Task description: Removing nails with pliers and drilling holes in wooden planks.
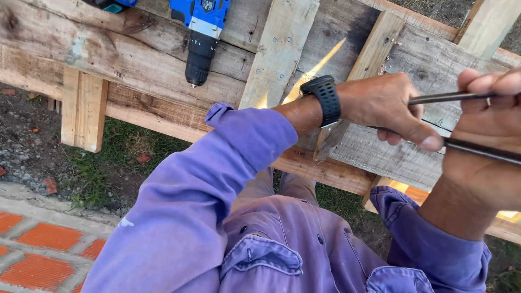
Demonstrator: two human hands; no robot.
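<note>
over pallet (135,54) | both hands (388,106) (488,135) clamped on dark rods (477,150) | rod ends cut off

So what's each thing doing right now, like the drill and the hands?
Left hand: closed around a thin dark metal tool.
Right hand: gripping the same tool's two bars.
Blue drill: lying untouched on the wooden pallet, chuck toward the person.
Black wristwatch: strapped on the left wrist.
Purple sleeves: pushed back from the wrists.
</note>
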